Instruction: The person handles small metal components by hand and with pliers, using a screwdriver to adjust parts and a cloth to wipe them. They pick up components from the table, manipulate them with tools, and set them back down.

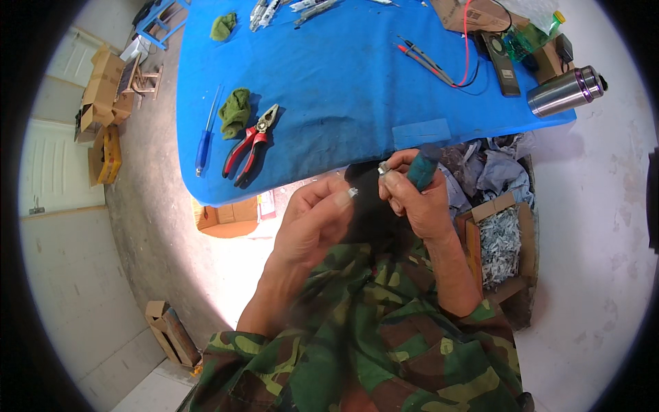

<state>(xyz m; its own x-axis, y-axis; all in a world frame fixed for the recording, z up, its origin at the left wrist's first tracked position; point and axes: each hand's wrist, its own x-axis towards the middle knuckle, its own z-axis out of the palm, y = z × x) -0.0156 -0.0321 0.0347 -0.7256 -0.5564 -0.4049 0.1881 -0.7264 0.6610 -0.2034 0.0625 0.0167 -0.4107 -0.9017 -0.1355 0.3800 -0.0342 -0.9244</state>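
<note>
My left hand (314, 216) is closed in a pinch in front of the table's near edge, with a small silvery-white piece (353, 193) between thumb and forefinger. A little to the right, my right hand (420, 199) pinches a small silver metal piece (383, 167) at its fingertips. A dark teal, rounded thing (423, 170) also sits in that hand against the fingers; its kind is blurred. The two small pieces are apart. On the blue-covered table (322, 103) lie red-and-black combination pliers (250, 145), a blue-handled screwdriver (207, 134) and a crumpled green cloth (235, 112).
Test probes (429, 63), a multimeter (501, 65) and a steel flask (566, 93) lie at the table's right. Several silvery parts (264, 14) and another green cloth (223, 27) are at the far side. A carton of shredded pieces (501, 244) stands below right.
</note>
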